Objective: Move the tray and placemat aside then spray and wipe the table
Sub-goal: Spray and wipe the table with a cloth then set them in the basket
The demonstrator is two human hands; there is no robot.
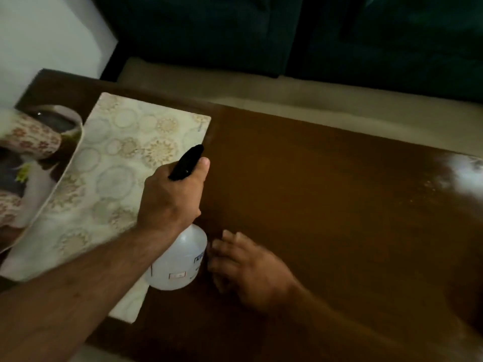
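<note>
So the spraying step looks to be in hand here. The translucent white plastic spray bottle with the black trigger head (180, 259) is gripped around its neck by the left hand (172, 197), fingers wrapped and the thumb laid along the trigger head, nozzle aimed out across the brown wooden table (326, 205). The right hand (251, 270) is held loosely spread and empty just beside the bottle, low over the wood; whether it's actually touching can't be told, it's blurred.

The cream placemat with the gold circle pattern (117, 173) has been shifted to the left end of the table, and the tray with the floral printed picture (34, 163) is set further left, its edge tucked under or against the mat, hard to say which.

For a decent job, the nozzle would best be kept pointed away from the mat so it isn't soaked, and the mist spread evenly over the bare stretch rather than dumped in one spot. No cloth can be seen, so one would need fetching.

Surface is glossy, with a bright glare patch and what might be droplets at the far right. Dim room, dark green sofa (313, 35) behind, pale floor between
</note>
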